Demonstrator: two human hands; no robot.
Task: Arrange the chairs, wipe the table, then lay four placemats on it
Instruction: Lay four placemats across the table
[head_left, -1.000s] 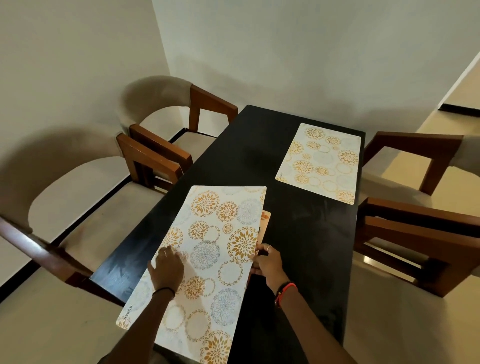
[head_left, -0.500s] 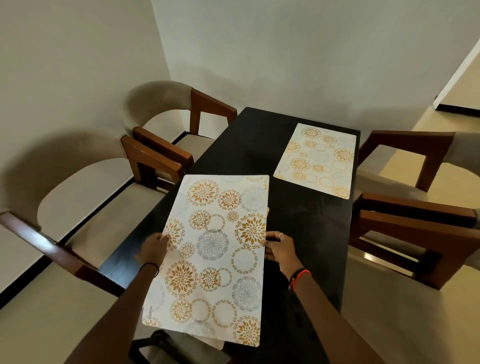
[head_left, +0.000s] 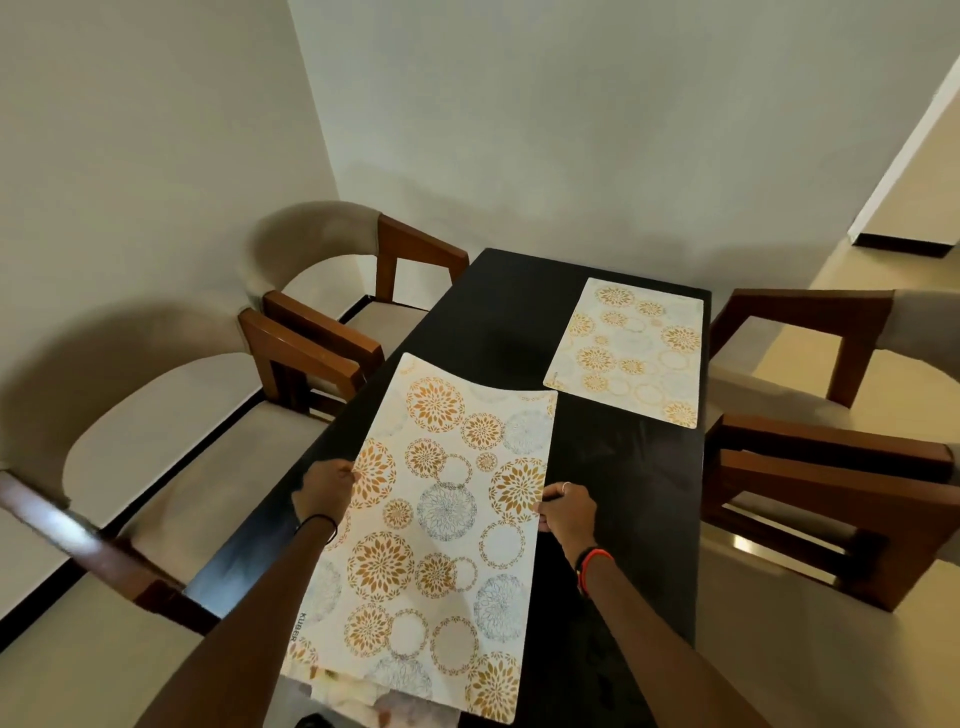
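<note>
At the near end of the dark desk, the near placemat, cream with orange and grey floral rings, is held lengthwise over the left half of the top. Its near end overhangs the desk's edge and its far edge is bowed; whether it touches the surface cannot be told. The left hand grips the mat's left long edge, fingers curled round it, and a black band circles that wrist. The right hand pinches the right long edge, fingers likewise closed on the mat. It wears a ring on one finger and a red band at the wrist. Blurred patterned material shows beneath the mat's near end.

Farther along, at the far right of the desk, the far placemat of the same pattern lies flat, well apart from the held one. Four upholstered wooden armchairs flank the desk: near left chair just beside far left chair, and near right chair before far right chair.
</note>
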